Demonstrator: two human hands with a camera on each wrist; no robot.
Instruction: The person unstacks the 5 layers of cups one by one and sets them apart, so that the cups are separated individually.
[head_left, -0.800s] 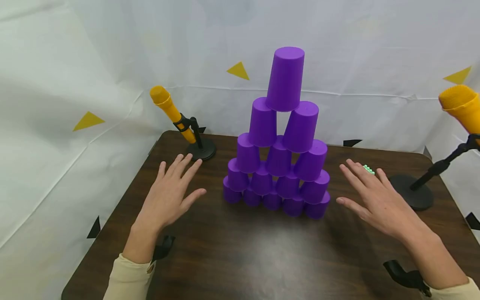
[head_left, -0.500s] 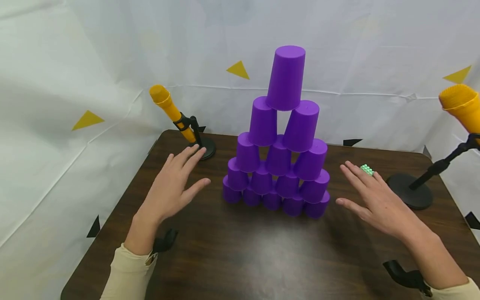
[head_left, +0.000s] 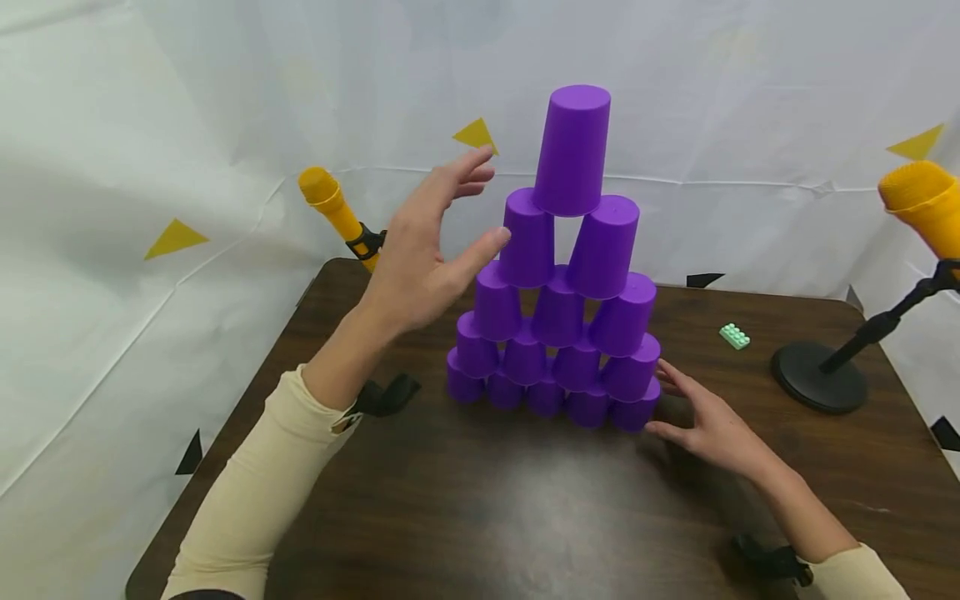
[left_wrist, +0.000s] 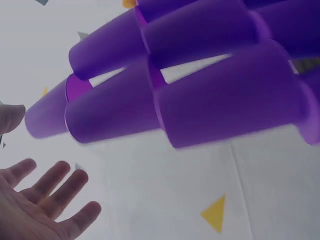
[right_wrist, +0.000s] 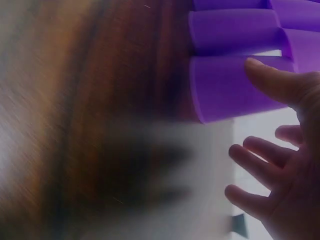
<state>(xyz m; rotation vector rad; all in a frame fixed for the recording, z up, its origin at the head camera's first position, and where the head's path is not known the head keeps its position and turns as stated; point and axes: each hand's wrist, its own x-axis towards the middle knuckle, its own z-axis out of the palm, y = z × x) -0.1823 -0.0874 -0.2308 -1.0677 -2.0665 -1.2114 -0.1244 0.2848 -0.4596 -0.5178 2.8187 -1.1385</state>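
Note:
A pyramid of purple cups [head_left: 558, 317] stands upside down on the dark wooden table [head_left: 525, 517], with a single cup [head_left: 573, 150] on top. My left hand [head_left: 480, 204] is raised at the pyramid's upper left with its fingers spread. Its thumb lies close to a second-row cup [head_left: 527, 237]; I cannot tell if it touches. My right hand [head_left: 671, 400] is low at the bottom right corner, fingers straight beside the end cup [head_left: 633, 410]. The left wrist view shows cups [left_wrist: 200, 95] above spread fingers [left_wrist: 50, 192]. The right wrist view shows the thumb [right_wrist: 272, 82] against a cup [right_wrist: 225, 92].
A yellow microphone [head_left: 337, 218] on a stand is at the back left. Another microphone [head_left: 921, 204] stands on a round black base [head_left: 817, 377] at the right. A small green brick [head_left: 734, 336] lies between that base and the cups. White sheeting surrounds the table.
My left hand has risen from above the table to the pyramid's upper left. My right hand has moved left and down to the bottom right cup, uncovering the green brick.

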